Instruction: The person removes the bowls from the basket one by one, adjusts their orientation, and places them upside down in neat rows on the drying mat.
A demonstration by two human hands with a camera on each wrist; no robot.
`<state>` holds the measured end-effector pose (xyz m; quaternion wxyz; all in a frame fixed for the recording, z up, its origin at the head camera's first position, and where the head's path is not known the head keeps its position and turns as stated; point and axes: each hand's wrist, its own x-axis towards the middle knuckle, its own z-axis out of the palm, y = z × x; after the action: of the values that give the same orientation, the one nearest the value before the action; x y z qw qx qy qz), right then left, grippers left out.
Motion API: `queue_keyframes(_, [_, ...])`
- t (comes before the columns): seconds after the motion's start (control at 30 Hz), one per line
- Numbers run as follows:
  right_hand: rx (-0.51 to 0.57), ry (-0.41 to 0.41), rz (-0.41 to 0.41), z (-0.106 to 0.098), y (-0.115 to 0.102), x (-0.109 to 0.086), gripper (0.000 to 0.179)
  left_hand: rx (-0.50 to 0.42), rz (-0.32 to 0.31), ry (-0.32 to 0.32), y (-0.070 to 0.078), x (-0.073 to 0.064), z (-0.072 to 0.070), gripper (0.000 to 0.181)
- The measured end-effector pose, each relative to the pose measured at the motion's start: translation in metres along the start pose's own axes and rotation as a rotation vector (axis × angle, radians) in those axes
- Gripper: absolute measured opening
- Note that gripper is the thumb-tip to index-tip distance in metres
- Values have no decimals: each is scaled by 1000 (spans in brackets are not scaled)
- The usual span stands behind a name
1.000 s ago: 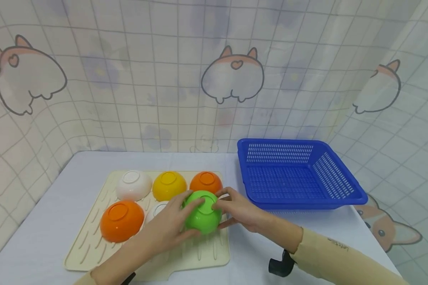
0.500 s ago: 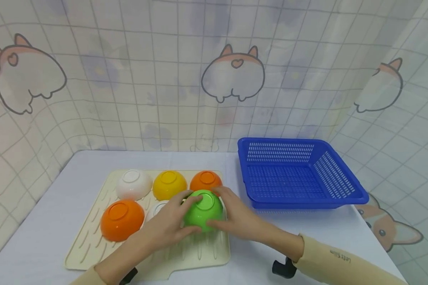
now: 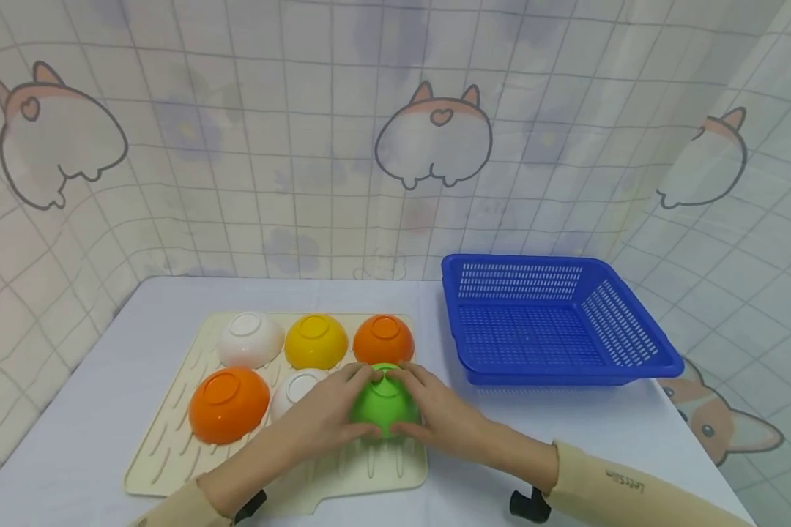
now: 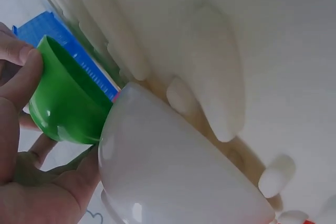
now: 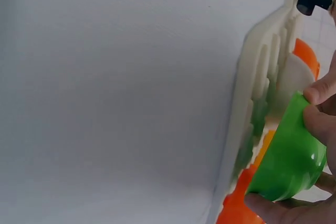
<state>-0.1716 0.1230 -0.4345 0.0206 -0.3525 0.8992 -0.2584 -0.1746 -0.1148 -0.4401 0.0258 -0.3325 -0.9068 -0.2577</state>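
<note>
A green bowl [image 3: 384,411], upside down, is held between both hands close over the front right of a cream draining board [image 3: 362,476]. My left hand [image 3: 329,410] grips its left side, fingers on the far side and thumb on the near side. From the right, my right hand [image 3: 444,413] holds it the same way. Part of the bowl's inside shows under its rim in the left wrist view. Just left of it stands an upturned white bowl [image 4: 173,161], partly behind my left hand in the head view. An upturned orange bowl [image 3: 384,340] sits right behind the green one.
Also upturned on the board are a second white bowl [image 3: 250,340], a yellow bowl [image 3: 316,342] and a larger orange bowl [image 3: 228,406]. To the right, a blue plastic basket [image 3: 560,373] stands on the white tablecloth [image 3: 501,410]. A patterned curtain [image 3: 329,146] hangs behind.
The green bowl has come down toward the board and slightly right. My right hand has shifted from fingertip contact to a fuller grip; my left hand has followed the bowl.
</note>
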Motion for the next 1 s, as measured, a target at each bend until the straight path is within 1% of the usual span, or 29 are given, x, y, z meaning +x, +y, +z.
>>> queue_keyframes(0.17, [10,-17,21,6,4,-1,70,-6,-39,-53,1,4,5,70])
queue_keyframes(0.4, [13,-27,28,9,6,0,68,16,-67,-106,5,6,8,68])
queue_keyframes(0.57, [40,-37,61,11,6,1,70,22,-59,-110,6,5,4,65])
queue_keyframes(0.67, [48,-45,91,9,5,2,73,32,-46,-106,5,4,2,65])
queue_keyframes(0.73, [52,-44,95,6,3,1,75,39,-34,-96,4,2,2,65])
queue_keyframes(0.87, [64,-15,83,-6,-3,-4,75,26,-6,-69,-2,-2,-1,62])
queue_keyframes(0.93, [70,10,71,-14,-5,-8,73,-4,-3,-60,-5,-5,-6,59])
queue_keyframes(1.0, [87,42,48,-25,-7,-12,66,-22,-14,-51,-7,-8,-14,55])
